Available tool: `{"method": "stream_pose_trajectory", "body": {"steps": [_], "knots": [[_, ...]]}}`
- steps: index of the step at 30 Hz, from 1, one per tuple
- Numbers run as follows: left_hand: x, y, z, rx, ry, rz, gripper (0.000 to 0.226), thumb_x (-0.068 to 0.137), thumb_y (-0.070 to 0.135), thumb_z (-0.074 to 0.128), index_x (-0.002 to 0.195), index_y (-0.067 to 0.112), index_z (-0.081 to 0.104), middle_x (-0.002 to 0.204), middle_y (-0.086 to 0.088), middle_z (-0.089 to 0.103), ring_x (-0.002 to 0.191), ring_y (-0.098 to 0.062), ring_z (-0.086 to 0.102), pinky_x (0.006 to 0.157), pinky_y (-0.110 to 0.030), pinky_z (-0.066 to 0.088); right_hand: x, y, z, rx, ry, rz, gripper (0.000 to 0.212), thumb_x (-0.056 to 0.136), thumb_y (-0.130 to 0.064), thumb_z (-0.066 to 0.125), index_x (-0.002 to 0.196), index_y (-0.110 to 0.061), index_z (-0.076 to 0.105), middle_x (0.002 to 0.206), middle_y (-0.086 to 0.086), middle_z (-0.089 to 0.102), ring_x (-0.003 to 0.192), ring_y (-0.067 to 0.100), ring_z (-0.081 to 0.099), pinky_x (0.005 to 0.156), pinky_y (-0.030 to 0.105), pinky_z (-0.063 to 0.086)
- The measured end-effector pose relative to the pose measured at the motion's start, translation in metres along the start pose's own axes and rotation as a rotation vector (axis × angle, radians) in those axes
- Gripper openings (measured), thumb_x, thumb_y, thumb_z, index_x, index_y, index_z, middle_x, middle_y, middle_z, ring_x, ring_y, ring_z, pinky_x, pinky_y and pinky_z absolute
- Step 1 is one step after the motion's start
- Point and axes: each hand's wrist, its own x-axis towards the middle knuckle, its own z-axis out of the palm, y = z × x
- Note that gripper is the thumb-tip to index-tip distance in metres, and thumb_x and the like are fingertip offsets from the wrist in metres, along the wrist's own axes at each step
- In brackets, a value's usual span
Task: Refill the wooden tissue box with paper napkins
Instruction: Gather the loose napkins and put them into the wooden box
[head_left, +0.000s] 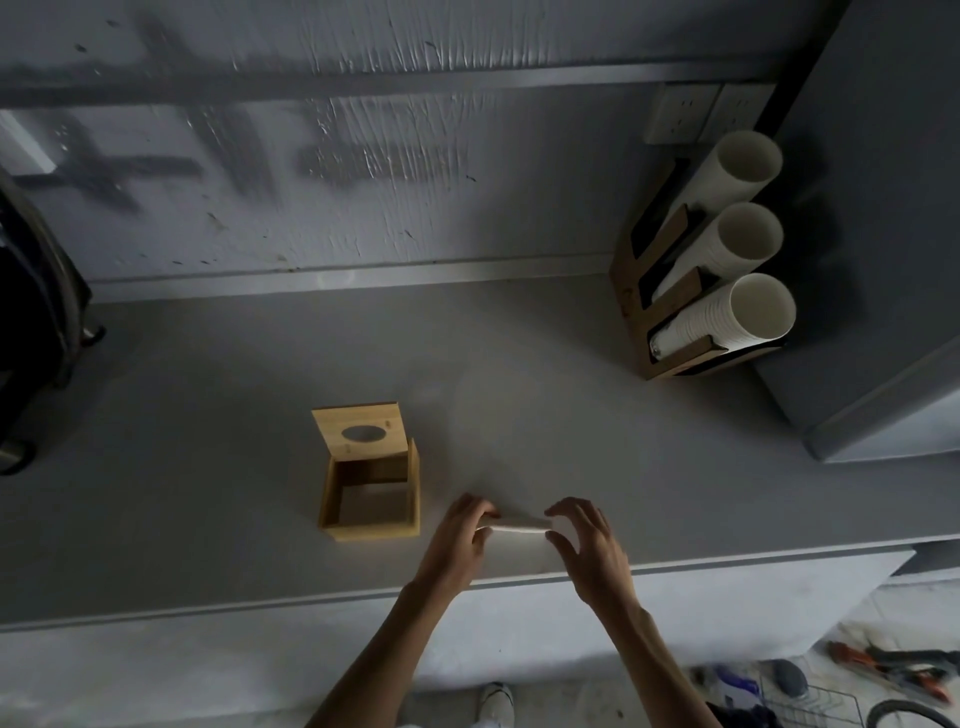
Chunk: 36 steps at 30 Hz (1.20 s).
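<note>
The wooden tissue box (370, 527) stands on the grey counter (208, 493), left of my hands. Its hinged lid (360, 430), with an oval hole, is swung up and back, and the inside looks empty. To the right of the box, a thin white stack of paper napkins (519, 525) is held edge-on between both hands just above the counter. My left hand (462, 538) grips its left end. My right hand (584, 540) holds the right end between thumb and spread fingers.
A wooden cup holder (670, 317) with three stacks of white paper cups (727, 312) stands at the back right beside a grey cabinet (883, 260). A dark appliance (31, 332) sits at the far left. Tools and a wire rack (815, 701) lie on the floor below.
</note>
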Motion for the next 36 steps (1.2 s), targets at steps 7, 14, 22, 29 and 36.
{"method": "stream_pose_trajectory", "body": {"steps": [7,14,22,29,36], "knots": [[0.0,-0.004,-0.005,-0.005,-0.007,-0.021,0.016,0.087,0.009,0.062,0.102,0.012,0.061,0.104,0.0,0.058,0.096,-0.008,0.055,0.074,0.0,0.034,-0.001,0.001,0.004,-0.002,-0.019,0.007,0.017,0.085,-0.032,0.067,0.101,-0.037,0.063,0.121,-0.015,0.056,0.118,0.009,0.05,0.08,0.03,0.051],[-0.003,-0.01,-0.007,-0.025,0.012,-0.03,0.017,0.087,0.011,0.063,0.103,0.013,0.062,0.101,0.005,0.056,0.095,-0.004,0.053,0.073,0.003,0.035,-0.003,0.001,0.006,0.013,-0.012,0.019,0.022,0.084,-0.033,0.068,0.105,-0.037,0.062,0.121,-0.017,0.056,0.117,0.007,0.05,0.08,0.027,0.05],[-0.006,-0.011,-0.009,-0.064,0.013,-0.058,0.017,0.085,0.009,0.064,0.102,0.014,0.061,0.101,0.005,0.057,0.096,-0.008,0.057,0.076,-0.003,0.04,-0.005,0.004,0.01,0.061,-0.006,0.023,0.019,0.084,-0.03,0.069,0.1,-0.036,0.065,0.121,-0.014,0.057,0.117,0.009,0.051,0.083,0.026,0.048],[-0.014,-0.012,-0.004,-0.14,0.021,-0.103,0.019,0.088,0.01,0.063,0.105,0.015,0.059,0.106,0.002,0.061,0.1,-0.009,0.061,0.085,-0.017,0.052,-0.009,0.006,0.013,0.187,-0.055,0.054,0.02,0.083,-0.027,0.069,0.099,-0.037,0.063,0.11,-0.021,0.058,0.102,0.007,0.059,0.083,0.031,0.053],[-0.015,-0.003,-0.013,-0.381,0.03,-0.283,0.008,0.085,0.013,0.066,0.09,0.017,0.061,0.088,-0.001,0.065,0.086,-0.015,0.063,0.074,-0.021,0.05,-0.014,-0.002,0.012,0.552,-0.033,0.32,0.017,0.083,-0.009,0.071,0.086,-0.026,0.068,0.081,-0.008,0.074,0.077,0.005,0.069,0.071,0.025,0.053]]}}
